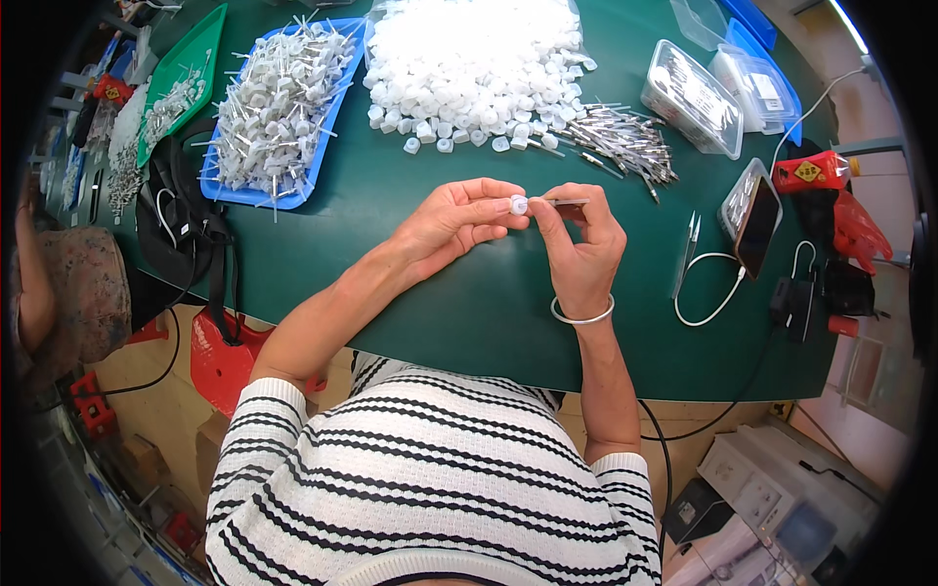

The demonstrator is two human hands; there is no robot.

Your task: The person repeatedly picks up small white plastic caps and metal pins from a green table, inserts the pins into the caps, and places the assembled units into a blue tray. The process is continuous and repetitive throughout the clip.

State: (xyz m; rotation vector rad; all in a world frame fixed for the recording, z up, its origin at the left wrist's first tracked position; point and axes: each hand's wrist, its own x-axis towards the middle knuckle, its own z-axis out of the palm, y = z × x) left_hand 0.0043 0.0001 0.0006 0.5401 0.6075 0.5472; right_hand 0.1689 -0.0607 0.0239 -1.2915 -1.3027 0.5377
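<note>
Over the green table my left hand (454,223) pinches a small white plastic cap (518,205) between thumb and fingertips. Close against it, my right hand (584,239) grips a thin metal pin (569,202) that points left at the cap. Whether the pin's tip is inside the cap cannot be made out. Beyond my hands lies a big heap of loose white caps (479,68). To its right is a pile of metal pins (625,142). At the far left a blue tray (293,202) bears many caps with pins in them.
Further left, a green tray (210,39) holds more pieces. Clear plastic boxes (728,146) stand at the far right. A phone (758,230) with a white cable rests on a box at right, near tweezers (692,234). A black bag (176,195) lies at the left edge.
</note>
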